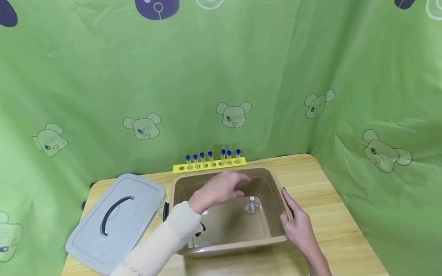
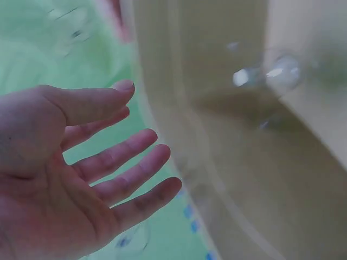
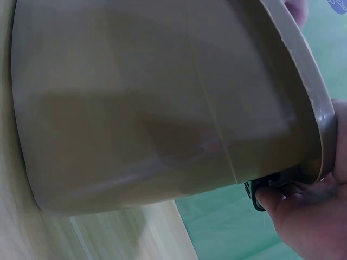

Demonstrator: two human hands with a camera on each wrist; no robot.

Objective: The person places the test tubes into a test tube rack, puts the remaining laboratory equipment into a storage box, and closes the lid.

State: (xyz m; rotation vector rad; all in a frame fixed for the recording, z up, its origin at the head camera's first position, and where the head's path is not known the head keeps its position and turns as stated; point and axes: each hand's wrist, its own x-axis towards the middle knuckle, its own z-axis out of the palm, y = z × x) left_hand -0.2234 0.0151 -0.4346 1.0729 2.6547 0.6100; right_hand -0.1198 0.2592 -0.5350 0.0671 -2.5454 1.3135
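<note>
A brown plastic storage bin (image 1: 230,245) stands on the table, its inside facing me in the head view. Within it is a small clear round flask with a whitish top (image 1: 252,204), seen also as a clear flask (image 2: 284,71) in the left wrist view. My left hand (image 1: 222,188) hovers over the bin with fingers spread and loosely bent, nothing in it. The left palm (image 2: 59,184) shows bare in its wrist view. At the bin's right side my right hand (image 1: 299,227) grips the rim by the black handle (image 3: 260,195).
To the left lies a grey-blue lid (image 1: 133,216) with a black handle (image 1: 109,213). Behind the bin stands a yellow rack (image 1: 177,168) holding several blue-capped test tubes (image 1: 211,158). Green printed curtain (image 1: 215,68) encloses the wooden table (image 1: 331,225).
</note>
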